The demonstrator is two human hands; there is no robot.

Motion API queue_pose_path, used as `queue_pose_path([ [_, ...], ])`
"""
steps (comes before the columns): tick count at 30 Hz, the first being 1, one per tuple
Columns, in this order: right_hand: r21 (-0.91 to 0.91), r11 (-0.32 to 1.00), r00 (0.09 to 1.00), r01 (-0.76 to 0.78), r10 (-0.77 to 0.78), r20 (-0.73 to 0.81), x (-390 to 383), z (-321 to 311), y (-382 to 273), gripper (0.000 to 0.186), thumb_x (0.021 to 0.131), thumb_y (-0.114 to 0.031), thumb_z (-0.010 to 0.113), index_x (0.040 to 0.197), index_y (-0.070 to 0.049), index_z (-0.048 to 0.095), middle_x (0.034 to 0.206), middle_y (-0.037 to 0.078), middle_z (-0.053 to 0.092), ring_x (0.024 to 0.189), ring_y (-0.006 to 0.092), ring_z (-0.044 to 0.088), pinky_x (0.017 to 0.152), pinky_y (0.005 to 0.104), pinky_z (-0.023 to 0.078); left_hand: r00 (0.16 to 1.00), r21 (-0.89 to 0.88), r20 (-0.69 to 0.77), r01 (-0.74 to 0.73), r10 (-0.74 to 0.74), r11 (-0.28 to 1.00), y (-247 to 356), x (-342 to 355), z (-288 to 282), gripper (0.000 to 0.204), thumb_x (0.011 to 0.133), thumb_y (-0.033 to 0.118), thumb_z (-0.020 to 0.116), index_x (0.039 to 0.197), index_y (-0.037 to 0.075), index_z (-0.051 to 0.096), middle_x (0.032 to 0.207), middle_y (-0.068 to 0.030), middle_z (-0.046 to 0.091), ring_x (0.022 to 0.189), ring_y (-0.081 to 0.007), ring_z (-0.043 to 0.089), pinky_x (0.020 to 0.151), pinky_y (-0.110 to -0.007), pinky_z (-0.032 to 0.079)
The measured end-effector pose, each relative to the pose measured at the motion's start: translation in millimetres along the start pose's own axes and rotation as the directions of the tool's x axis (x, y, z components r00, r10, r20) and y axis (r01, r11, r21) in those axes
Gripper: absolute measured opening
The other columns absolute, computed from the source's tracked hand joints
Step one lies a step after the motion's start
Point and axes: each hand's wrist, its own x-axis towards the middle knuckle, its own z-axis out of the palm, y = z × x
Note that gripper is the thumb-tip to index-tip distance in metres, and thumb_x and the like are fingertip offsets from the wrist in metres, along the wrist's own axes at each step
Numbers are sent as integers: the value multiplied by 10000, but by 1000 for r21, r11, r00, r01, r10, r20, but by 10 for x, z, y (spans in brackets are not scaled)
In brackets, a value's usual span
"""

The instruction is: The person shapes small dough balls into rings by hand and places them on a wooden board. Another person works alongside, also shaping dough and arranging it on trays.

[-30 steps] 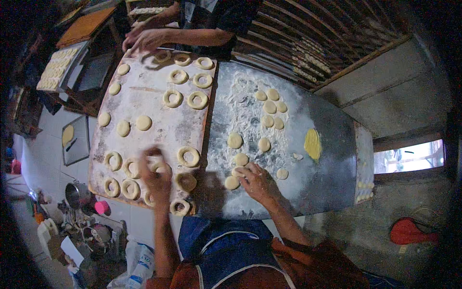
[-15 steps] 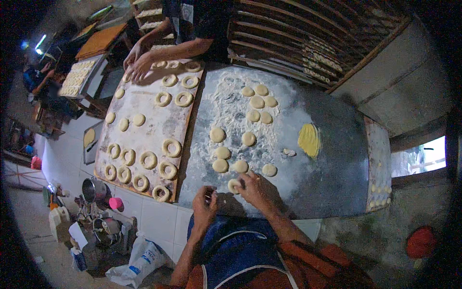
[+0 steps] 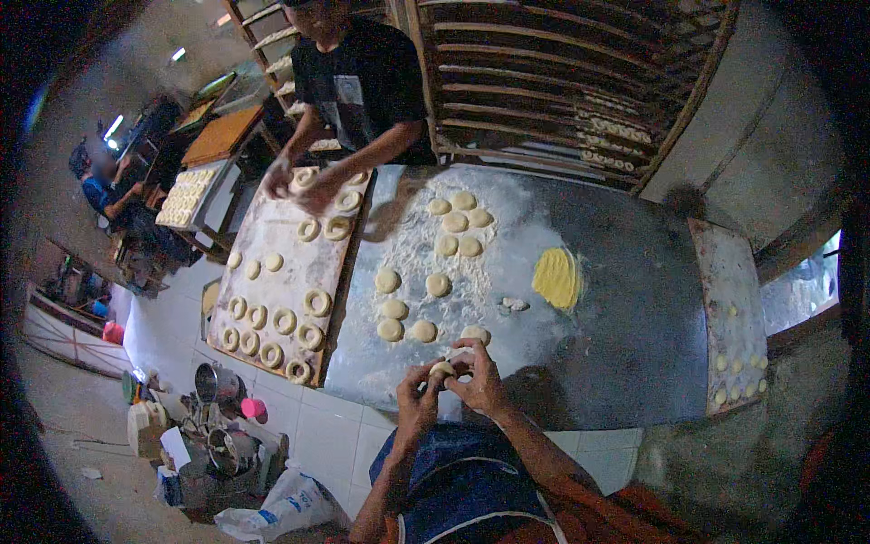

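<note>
1 dough piece [image 3: 441,369] sits between left hand [image 3: 418,399] and right hand [image 3: 481,384], both clamped on it.

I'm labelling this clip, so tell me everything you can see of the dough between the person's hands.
The dough is a small, pale cream piece, soft-looking and rounded where it shows. The left hand and right hand hold it between them, by the near edge of the table. They partly hide it, so its full shape is unclear.

Left grip [image 3: 418,400] and right grip [image 3: 482,385] hold what looks like a dough piece [image 3: 441,369].
</note>
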Motion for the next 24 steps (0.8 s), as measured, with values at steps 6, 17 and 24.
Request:
queue_pose_path([
  [6, 367, 909, 915, -197, 35, 403, 22, -220, -102, 613, 756, -34, 635, 1307, -52, 368, 982, 104, 644, 857, 164, 612, 755, 314, 516, 992, -464, 118, 94, -44, 881, -103, 50, 15, 376, 913, 188, 616, 1246, 48, 512, 845, -70, 629, 819, -150, 608, 657, -275, 493],
  [17, 641, 719, 960, -271, 248, 127, 263, 10, 189, 474, 946, -414, 366, 815, -28, 607, 822, 78, 599, 590, 157, 564, 537, 250, 423, 999, -478, -54, -29, 3, 878, -590, 259, 43, 438, 851, 285, 644, 1153, 84, 400, 974, -66, 522, 787, -176, 560, 682, -335, 467],
  [24, -607, 716, 938, 345, -239, 250, 585, 386, 237, 344, 814, -133, 541, 1135, -8, 533, 796, 181, 627, 641, 402, 570, 630, 486, 436, 939, -410, -339, -201, 56, 890, 59, 430, 60, 235, 932, 252, 452, 1088, 89, 388, 921, -33, 489, 808, -111, 479, 665, -278, 425],
])
